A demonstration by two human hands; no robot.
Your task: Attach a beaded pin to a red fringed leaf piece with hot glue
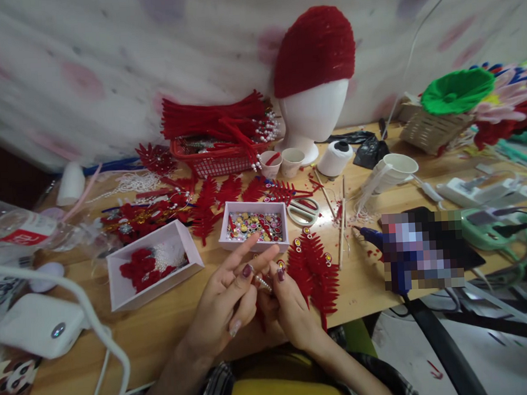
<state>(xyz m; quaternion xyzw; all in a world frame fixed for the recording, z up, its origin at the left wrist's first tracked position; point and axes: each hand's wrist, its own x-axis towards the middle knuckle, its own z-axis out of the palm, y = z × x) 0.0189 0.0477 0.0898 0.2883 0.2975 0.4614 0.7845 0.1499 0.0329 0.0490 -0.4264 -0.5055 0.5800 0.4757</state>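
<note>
**Both hands on one tiny bead piece**

Your left hand (227,296) and right hand (287,305) meet just above the near table edge (164,332). Between them sits a small pearly bead piece (263,283), pinched by your left thumb and middle finger, with the index finger sticking out straight toward the gem box (252,226). Your right fingers curl together on the other end of it, thumb on top. Honestly it's too small to tell what exactly it is.

Right beside your right hand lies a red leaf (314,271) with a few gems on it. Scissors (303,212) sit just past that, and a pink box (152,269) of red bits is off to your left.
</note>
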